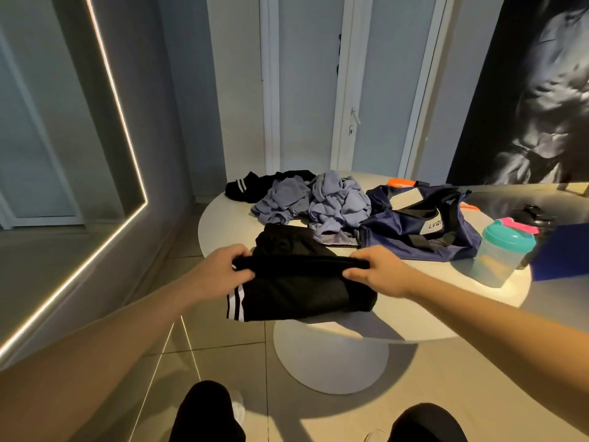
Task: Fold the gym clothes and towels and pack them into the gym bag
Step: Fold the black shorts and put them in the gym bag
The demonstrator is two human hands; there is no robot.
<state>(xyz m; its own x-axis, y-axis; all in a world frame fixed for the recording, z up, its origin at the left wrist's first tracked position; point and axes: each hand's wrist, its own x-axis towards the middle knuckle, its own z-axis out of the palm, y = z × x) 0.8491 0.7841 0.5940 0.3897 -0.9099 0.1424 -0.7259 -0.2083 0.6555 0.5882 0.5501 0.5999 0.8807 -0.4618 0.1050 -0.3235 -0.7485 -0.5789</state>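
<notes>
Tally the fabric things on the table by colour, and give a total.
Black striped garments: 2
Lavender heaps: 2 (how many pieces are in each is unclear)
Navy gym bag: 1
Total: 5

Two hands: the left hand [224,269] and the right hand [374,274]. Two black striped garments: a near garment [299,291] and a far-left garment [251,186]. Two crumpled lilac heaps: a left heap [280,199] and a right heap [338,199]. One navy bag [414,231] at the right, one teal-lidded bottle [500,253], one round table [430,301].
</notes>
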